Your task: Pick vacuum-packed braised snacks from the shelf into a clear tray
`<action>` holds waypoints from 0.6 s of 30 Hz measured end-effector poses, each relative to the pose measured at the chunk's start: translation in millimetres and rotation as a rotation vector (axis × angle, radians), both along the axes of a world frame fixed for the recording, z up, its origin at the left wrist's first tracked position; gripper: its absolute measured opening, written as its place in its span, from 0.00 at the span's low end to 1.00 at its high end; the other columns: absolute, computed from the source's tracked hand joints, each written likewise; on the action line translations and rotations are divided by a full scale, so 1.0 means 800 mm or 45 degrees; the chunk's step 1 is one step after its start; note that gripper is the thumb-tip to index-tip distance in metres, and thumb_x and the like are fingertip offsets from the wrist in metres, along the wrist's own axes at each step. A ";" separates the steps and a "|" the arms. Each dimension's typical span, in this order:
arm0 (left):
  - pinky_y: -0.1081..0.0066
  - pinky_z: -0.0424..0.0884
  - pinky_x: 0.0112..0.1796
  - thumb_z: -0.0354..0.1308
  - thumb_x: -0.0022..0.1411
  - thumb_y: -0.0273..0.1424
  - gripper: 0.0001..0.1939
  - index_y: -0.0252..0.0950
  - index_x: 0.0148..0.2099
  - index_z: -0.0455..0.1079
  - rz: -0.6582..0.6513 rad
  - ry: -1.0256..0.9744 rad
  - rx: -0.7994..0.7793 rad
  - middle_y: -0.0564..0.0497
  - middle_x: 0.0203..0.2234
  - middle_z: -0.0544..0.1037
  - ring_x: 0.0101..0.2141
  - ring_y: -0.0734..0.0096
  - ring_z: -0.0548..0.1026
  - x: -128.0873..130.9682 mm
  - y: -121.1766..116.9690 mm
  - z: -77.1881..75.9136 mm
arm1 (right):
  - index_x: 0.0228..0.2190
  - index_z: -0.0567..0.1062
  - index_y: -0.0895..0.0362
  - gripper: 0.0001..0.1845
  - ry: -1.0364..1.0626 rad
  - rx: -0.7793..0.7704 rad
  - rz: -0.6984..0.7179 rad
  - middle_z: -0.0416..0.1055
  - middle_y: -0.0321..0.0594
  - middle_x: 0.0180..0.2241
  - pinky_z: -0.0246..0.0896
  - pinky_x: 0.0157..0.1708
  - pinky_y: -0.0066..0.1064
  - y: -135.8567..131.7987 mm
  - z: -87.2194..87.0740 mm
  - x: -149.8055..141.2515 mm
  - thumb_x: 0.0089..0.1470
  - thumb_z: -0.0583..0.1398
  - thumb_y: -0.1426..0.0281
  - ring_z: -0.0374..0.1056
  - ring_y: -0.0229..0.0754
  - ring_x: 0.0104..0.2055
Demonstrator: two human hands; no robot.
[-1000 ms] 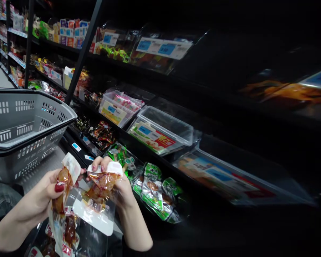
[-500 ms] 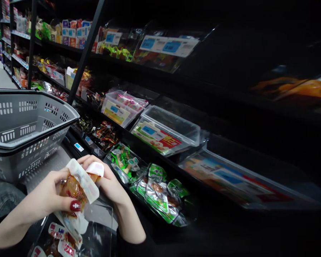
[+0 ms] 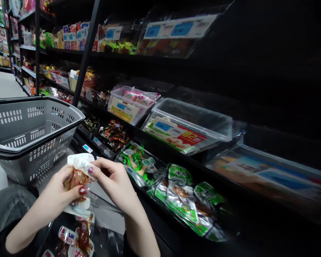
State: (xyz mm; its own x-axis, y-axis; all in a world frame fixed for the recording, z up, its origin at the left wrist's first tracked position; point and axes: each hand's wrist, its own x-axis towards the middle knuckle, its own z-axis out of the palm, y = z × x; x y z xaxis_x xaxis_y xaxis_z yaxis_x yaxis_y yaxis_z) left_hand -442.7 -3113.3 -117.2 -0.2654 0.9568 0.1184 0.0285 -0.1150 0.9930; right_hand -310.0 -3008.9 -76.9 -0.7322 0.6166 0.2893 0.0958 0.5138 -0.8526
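My left hand (image 3: 61,191) is closed around a small stack of clear snack packets (image 3: 77,175) with brown meat inside and white tops. My right hand (image 3: 115,182) pinches the top edge of the same packets from the right, fingers curled. Both hands are low in the frame, just in front of a grey plastic shopping basket (image 3: 29,132). Below the hands, more of the same red-and-white packets (image 3: 77,237) lie in a clear bin.
Dark store shelves run along the right, holding green snack packets (image 3: 187,200), clear lidded tubs (image 3: 192,123) with blue price tags and red-wrapped snacks (image 3: 113,132). A black upright post (image 3: 87,53) divides the shelving. A light aisle floor (image 3: 1,85) shows at far left.
The two packets held apart in separate hands have come together into one stack gripped by both hands. The view has shifted up and left along the shelves.
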 end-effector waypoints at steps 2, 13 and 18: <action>0.66 0.66 0.47 0.60 0.55 0.37 0.20 0.38 0.50 0.71 -0.118 -0.012 0.039 0.48 0.40 0.76 0.46 0.57 0.71 -0.004 -0.002 0.000 | 0.22 0.68 0.57 0.15 0.049 -0.264 0.001 0.63 0.30 0.17 0.49 0.20 0.26 0.001 -0.009 -0.002 0.53 0.58 0.61 0.55 0.31 0.17; 0.78 0.69 0.29 0.61 0.56 0.39 0.18 0.45 0.49 0.73 -0.332 -0.228 -0.084 0.54 0.33 0.77 0.30 0.73 0.73 -0.002 -0.016 -0.003 | 0.23 0.66 0.58 0.18 0.434 -0.857 -0.096 0.64 0.28 0.13 0.41 0.13 0.19 0.014 -0.024 0.001 0.45 0.64 0.58 0.53 0.26 0.10; 0.75 0.69 0.37 0.56 0.61 0.37 0.12 0.43 0.45 0.76 -0.270 -0.084 -0.042 0.50 0.46 0.75 0.38 0.68 0.72 -0.003 -0.011 -0.008 | 0.27 0.66 0.58 0.16 0.458 -0.764 -0.089 0.67 0.30 0.14 0.45 0.13 0.18 0.014 -0.023 0.008 0.49 0.63 0.59 0.56 0.27 0.11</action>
